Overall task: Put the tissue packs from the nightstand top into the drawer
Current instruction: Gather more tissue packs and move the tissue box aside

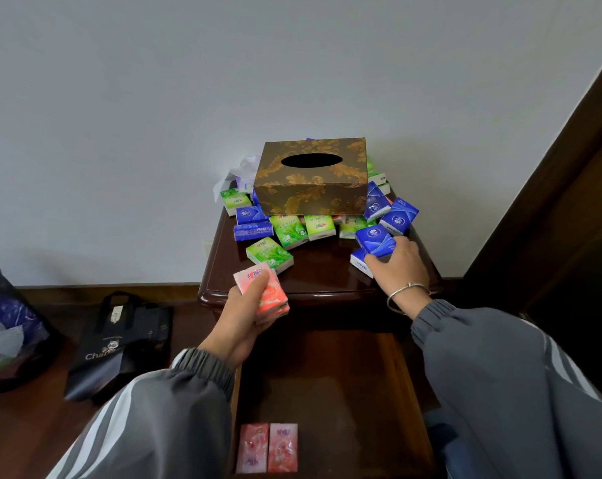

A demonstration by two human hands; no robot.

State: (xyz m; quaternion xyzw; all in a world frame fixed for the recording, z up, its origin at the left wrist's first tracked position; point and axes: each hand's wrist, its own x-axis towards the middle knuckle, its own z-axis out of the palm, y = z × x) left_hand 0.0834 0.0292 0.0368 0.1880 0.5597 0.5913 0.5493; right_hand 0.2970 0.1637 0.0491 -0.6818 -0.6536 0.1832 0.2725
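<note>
Our left grip clasps pink packs; our right grip curls round a blue pack. The open drawer holds a pink pair, side by side.

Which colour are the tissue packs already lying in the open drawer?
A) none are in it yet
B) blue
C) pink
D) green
C: two pink tissue packs lie side by side at the near left of the open drawer; no other pack shows in it.
</note>
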